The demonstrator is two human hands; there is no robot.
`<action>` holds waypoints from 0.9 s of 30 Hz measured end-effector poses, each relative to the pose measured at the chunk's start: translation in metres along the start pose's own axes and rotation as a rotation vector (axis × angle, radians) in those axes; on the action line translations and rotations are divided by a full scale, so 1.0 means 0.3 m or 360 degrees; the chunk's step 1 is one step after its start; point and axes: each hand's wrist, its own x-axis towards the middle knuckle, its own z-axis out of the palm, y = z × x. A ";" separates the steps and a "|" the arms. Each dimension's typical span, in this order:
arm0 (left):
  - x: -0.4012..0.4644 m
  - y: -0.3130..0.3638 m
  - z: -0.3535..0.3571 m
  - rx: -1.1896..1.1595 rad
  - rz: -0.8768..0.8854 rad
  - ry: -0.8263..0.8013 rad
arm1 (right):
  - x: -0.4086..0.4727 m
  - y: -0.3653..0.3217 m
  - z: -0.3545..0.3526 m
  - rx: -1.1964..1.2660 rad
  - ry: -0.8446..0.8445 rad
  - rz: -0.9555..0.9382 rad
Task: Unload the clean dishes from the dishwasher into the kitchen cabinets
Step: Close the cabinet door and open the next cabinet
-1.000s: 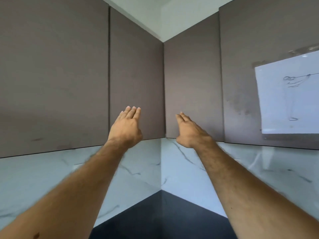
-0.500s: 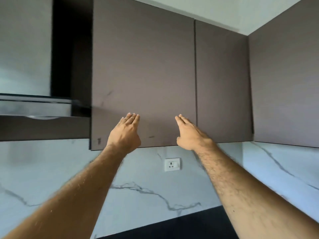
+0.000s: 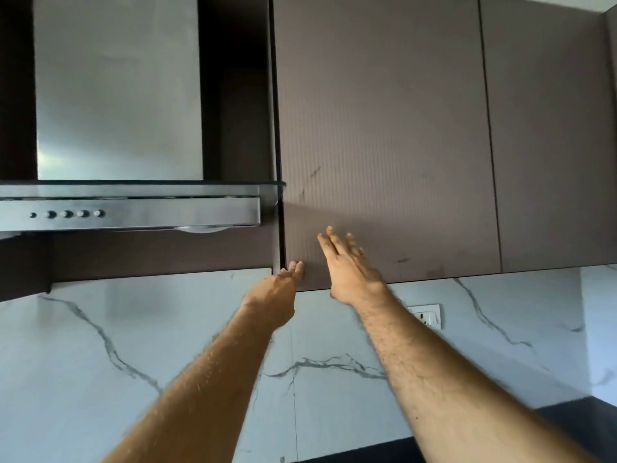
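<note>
Cabinet door (image 3: 384,155), centre frame, closed. Left hand (image 3: 278,289) fingertips at lower-left corner; right hand (image 3: 350,265) flat, released, holding nothing. Best hooked under bottom edge, swung outward.

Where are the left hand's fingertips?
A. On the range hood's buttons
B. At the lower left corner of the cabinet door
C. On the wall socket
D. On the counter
B: the left hand reaches the lower left corner of the cabinet door, beside the hood.

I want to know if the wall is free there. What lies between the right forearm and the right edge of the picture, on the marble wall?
In the head view, a white wall socket sits there; the rest of the marble wall is bare.
</note>
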 end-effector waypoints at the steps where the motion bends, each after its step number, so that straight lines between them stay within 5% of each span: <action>1: -0.004 -0.009 0.021 0.0007 0.0003 0.0015 | 0.010 -0.018 0.023 -0.0024 -0.0038 0.0006; 6: 0.014 0.021 0.060 0.0199 -0.0025 0.0176 | 0.040 -0.098 0.151 -0.0155 -0.0010 0.0092; 12: 0.046 0.008 0.057 0.0438 0.0055 0.0319 | 0.087 -0.113 0.264 -0.0388 0.0592 0.0226; 23: 0.002 -0.013 0.053 0.0532 0.0219 0.0272 | 0.060 -0.132 0.295 -0.0550 0.0608 0.0272; 27: -0.050 0.004 -0.032 0.0384 0.0350 0.0491 | -0.017 -0.125 0.254 -0.0420 0.0699 0.0243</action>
